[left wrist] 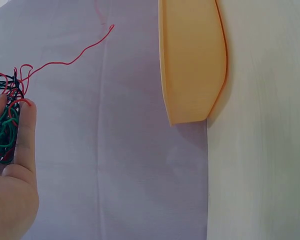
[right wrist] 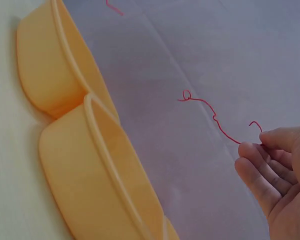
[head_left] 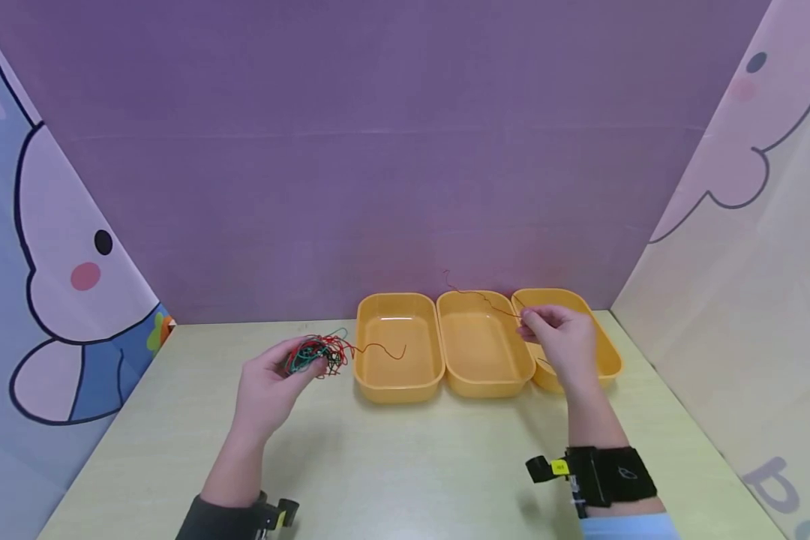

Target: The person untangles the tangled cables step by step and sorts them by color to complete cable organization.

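Observation:
A tangled bundle of red, green and black wires [head_left: 319,354] is gripped between the thumb and fingers of my left hand [head_left: 270,386], left of the yellow bins. One red strand sticks out of the bundle to the right, over the left bin [head_left: 400,393]. My right hand [head_left: 567,341] pinches a single thin red wire [right wrist: 224,131] between thumb and fingertips, above the right bin [head_left: 607,352]. This wire is kinked, with a small loop near its far end, and it reaches left across the middle bin [head_left: 489,388] in the head view.
Three yellow bins stand side by side at the back of the pale table [head_left: 405,465]. Behind them rises a purple backdrop [head_left: 391,187]. Printed panels [head_left: 749,300] flank the table on both sides. Each wrist wears a black strap [head_left: 614,474] with a small camera.

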A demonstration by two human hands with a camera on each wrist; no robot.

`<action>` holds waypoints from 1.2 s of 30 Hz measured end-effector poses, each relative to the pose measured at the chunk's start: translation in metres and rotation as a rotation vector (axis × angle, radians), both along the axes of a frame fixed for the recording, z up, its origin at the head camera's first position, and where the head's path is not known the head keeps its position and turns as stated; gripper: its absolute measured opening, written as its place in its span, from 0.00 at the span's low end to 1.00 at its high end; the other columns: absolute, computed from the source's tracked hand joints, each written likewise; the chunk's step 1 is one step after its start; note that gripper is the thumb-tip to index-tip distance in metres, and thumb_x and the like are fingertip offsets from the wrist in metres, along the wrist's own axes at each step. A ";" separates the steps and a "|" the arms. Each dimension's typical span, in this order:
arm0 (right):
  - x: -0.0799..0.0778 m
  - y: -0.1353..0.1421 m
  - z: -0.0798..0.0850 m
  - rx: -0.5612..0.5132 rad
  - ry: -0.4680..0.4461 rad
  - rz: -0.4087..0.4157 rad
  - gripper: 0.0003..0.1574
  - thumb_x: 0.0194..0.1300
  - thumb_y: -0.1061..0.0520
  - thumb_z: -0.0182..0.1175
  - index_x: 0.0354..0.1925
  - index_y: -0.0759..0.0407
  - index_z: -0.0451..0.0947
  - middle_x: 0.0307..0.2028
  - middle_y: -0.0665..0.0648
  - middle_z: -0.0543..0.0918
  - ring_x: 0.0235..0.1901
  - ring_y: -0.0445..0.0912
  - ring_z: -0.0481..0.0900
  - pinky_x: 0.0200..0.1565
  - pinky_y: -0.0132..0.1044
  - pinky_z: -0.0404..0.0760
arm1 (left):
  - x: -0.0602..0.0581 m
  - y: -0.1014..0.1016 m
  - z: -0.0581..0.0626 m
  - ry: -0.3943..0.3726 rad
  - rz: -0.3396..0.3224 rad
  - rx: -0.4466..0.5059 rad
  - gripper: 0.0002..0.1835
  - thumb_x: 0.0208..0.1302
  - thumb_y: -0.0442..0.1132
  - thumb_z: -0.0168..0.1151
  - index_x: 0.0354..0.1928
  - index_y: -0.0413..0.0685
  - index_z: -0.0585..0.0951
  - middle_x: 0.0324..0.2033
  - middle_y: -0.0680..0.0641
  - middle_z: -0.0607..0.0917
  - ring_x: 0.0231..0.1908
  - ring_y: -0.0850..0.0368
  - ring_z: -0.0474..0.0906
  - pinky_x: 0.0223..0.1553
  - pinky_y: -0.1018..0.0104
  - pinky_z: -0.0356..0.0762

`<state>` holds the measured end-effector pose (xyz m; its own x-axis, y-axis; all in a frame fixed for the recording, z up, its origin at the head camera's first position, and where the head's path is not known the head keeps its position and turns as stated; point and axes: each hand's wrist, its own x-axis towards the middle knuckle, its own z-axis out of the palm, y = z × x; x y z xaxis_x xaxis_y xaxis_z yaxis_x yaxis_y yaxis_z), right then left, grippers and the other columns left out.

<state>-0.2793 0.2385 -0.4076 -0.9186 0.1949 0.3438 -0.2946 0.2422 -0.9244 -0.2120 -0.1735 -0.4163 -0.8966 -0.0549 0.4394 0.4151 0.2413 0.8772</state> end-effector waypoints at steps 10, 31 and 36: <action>-0.015 0.007 -0.027 0.275 -0.145 -0.087 0.10 0.62 0.58 0.66 0.35 0.66 0.83 0.30 0.62 0.85 0.25 0.46 0.83 0.26 0.31 0.84 | 0.001 0.002 0.000 -0.005 -0.003 0.013 0.18 0.55 0.33 0.71 0.50 0.45 0.82 0.43 0.45 0.84 0.39 0.54 0.81 0.37 0.69 0.83; -0.019 -0.009 -0.050 0.459 -0.257 -0.081 0.09 0.63 0.56 0.65 0.35 0.62 0.83 0.26 0.57 0.85 0.24 0.44 0.82 0.24 0.33 0.81 | 0.002 0.001 -0.001 -0.008 0.004 0.011 0.18 0.56 0.33 0.71 0.50 0.46 0.82 0.43 0.46 0.85 0.40 0.55 0.81 0.38 0.68 0.83; -0.019 -0.010 -0.051 0.460 -0.241 -0.081 0.09 0.63 0.55 0.65 0.35 0.61 0.83 0.26 0.56 0.85 0.24 0.44 0.81 0.24 0.33 0.81 | 0.002 0.001 -0.001 -0.005 0.004 0.016 0.18 0.55 0.32 0.71 0.49 0.44 0.82 0.42 0.45 0.84 0.40 0.55 0.81 0.38 0.69 0.83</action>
